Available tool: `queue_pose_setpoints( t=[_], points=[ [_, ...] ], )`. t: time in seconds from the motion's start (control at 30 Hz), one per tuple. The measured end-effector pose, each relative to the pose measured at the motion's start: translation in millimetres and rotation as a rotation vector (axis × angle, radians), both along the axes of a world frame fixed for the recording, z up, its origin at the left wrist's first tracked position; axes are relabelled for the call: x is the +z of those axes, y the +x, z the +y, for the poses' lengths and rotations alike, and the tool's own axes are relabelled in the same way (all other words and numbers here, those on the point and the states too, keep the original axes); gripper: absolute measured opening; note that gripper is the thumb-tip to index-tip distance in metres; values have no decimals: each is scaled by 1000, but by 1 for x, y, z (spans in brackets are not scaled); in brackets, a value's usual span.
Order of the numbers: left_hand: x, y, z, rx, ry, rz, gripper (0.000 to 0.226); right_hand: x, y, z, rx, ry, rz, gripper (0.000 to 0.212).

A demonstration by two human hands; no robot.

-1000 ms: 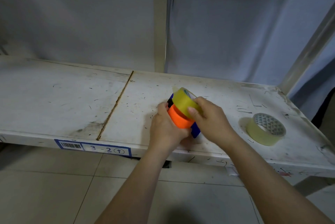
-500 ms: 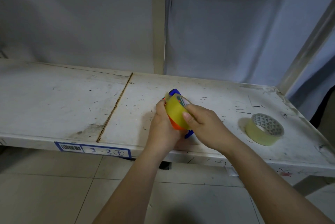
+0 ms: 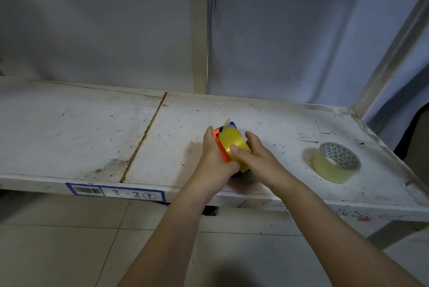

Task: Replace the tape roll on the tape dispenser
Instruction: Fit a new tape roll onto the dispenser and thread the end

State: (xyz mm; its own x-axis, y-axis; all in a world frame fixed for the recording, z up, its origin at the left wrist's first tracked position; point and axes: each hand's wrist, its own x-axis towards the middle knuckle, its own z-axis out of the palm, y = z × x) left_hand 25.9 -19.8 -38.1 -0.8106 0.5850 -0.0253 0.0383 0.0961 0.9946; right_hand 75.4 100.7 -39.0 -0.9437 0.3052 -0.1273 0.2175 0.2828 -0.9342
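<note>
White shelf [image 3: 69, 138], scuffed. Left hand [image 3: 214, 159] wraps the orange-blue tape dispenser [image 3: 221, 147] near the front edge. Right hand [image 3: 254, 155] presses the yellow tape roll [image 3: 234, 146] onto it, thumb on top. Second tape roll [image 3: 335, 162] lies flat, well right.

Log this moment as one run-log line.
step: seating yellow tape roll on dispenser | left hand: grips dispenser | right hand: presses roll | spare roll: on shelf
</note>
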Motion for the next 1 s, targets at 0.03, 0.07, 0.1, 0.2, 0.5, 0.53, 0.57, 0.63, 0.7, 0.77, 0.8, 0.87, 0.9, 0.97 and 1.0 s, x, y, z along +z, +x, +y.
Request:
queue_pose_setpoints(
  t=[0.03, 0.07, 0.1, 0.2, 0.5, 0.53, 0.57, 0.63, 0.7, 0.77, 0.8, 0.87, 0.9, 0.97, 1.0],
  points=[
    [4, 1, 0, 21, 124, -132, 54, 0, 0, -1, 3, -6, 2, 30],
    [9, 2, 1, 68, 260, -281, 38, -1, 0, -1, -2, -2, 7, 29],
    [7, 0, 2, 106, 403, -426, 38, -4, -1, -3, -10, 28, 25, 32],
    [3, -5, 1, 137, 658, -735, 41, -13, -1, -13, 17, 196, 61, 67],
    [1, -2, 1, 118, 462, -570, 33, -12, -3, -20, -36, 183, 168, 75],
    [2, -2, 1, 117, 439, -527, 29, -9, -3, -18, -53, 150, 194, 74],
    [3, -2, 0, 111, 415, -488, 30, -8, -4, -15, -73, 132, 223, 77],
    [6, -1, -1, 91, 359, -406, 34, -5, -4, -11, -77, 134, 250, 89],
    [6, 0, -1, 81, 310, -323, 33, -5, -3, -7, -55, 142, 237, 102],
    [6, 1, -1, 94, 315, -285, 27, -6, -2, -4, -9, 160, 208, 105],
    [6, 1, -2, 103, 320, -277, 26, -4, 0, -3, 28, 182, 193, 101],
    [5, 1, -2, 117, 309, -257, 27, 2, 2, 0, 107, 223, 177, 87],
    [5, 1, -2, 115, 299, -242, 28, 6, 3, 1, 127, 239, 174, 82],
    [6, 1, -3, 104, 272, -204, 29, 14, 7, 1, 110, 331, 192, 79],
    [7, 0, -4, 96, 254, -185, 30, 17, 9, 0, 100, 381, 206, 76]
  ],
)
